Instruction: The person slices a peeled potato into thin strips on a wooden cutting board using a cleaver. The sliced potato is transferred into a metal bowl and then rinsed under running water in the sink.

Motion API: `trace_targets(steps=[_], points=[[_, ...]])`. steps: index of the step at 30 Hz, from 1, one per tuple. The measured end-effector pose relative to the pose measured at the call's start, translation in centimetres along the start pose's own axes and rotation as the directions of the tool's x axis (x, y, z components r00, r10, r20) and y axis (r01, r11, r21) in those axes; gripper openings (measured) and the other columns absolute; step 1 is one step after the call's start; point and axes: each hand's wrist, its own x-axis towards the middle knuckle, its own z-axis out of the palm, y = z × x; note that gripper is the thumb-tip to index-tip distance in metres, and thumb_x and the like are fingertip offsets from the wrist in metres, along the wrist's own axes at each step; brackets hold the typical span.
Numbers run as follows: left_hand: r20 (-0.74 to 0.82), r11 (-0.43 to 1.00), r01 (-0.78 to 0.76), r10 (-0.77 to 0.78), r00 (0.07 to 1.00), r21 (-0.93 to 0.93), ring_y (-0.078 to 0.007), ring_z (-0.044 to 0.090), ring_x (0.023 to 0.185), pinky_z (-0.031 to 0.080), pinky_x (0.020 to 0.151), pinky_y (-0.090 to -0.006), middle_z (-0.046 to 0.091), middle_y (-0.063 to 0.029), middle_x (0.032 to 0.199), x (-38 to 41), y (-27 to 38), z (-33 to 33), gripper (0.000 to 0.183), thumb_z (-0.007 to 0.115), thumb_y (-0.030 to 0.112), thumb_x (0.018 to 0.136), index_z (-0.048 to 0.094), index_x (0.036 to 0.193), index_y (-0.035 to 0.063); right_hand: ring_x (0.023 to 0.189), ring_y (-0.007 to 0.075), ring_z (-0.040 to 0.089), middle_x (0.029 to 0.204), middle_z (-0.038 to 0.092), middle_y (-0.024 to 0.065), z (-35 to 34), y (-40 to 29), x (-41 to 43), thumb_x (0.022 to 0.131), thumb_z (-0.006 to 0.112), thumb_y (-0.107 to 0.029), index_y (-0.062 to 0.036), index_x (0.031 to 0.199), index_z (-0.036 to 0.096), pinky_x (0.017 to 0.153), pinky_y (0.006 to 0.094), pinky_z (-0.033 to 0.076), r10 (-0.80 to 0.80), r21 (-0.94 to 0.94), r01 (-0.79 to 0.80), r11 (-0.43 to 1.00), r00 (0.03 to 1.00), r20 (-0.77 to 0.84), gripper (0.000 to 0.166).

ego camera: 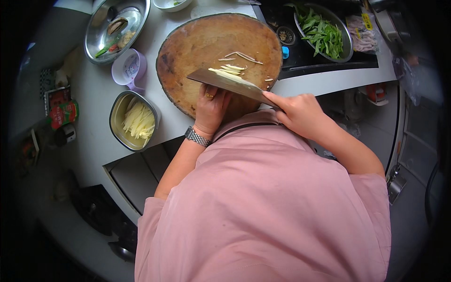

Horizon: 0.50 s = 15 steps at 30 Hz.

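My right hand (299,112) grips a broad cleaver (229,84) near the heel of its blade. The blade runs diagonally over a round wooden chopping board (218,35). Close behind it, on the near side, is my left hand (212,105), wearing a ring and a metal wristwatch. The blade hides its fingertips, so what they touch cannot be seen. Pale yellow strips (232,69) of a cut vegetable lie along the blade's far side, some against the metal. A few thin slivers (243,56) are scattered farther up the board.
Left of the board stand a square tub (116,132) of pale shreds, a purple handled cup (121,72) and a steel basin (135,26) with a green pepper and other food. At the right, a bowl of green leaves (322,33) rests on the black cooktop (292,65) beside packaged meat (361,33).
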Motion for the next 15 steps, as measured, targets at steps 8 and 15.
trace_targets(steps=[8, 15], points=[[-0.034, 1.0, -0.025, 0.025, 0.999, 0.006, -0.0361, 0.055, 0.098, 0.049, 0.086, -0.0436, 0.059, -0.0116, 0.111, 0.0, 0.0, 0.2, 0.035, 0.075, 0.007, 0.073, 0.065, 0.107, 0.0044, 0.064, 0.033, 0.066, 0.07, 0.066, 0.0168, 2.9, 0.7, 4.2, 0.079, 0.061, -0.016, -0.0095, 0.117, 0.064, 0.06, 0.0429, 0.054, -0.092, 0.031, 0.096, 0.995, 0.988, -0.125, 0.039], [-0.049, 1.0, -0.013, 0.013, 0.999, -0.003, -0.0366, 0.054, 0.101, 0.049, 0.087, -0.0435, 0.059, -0.0114, 0.109, 0.2, 0.0, 0.2, 0.034, 0.075, 0.007, 0.072, 0.065, 0.105, 0.0042, 0.064, 0.0306, 0.066, 0.071, 0.067, 0.0141, 1.6, 0.5, 3.1, 0.08, 0.06, -0.017, -0.0106, 0.119, 0.064, 0.061, 0.0422, 0.053, -0.066, 0.034, 0.07, 0.997, 0.992, -0.106, 0.04]])
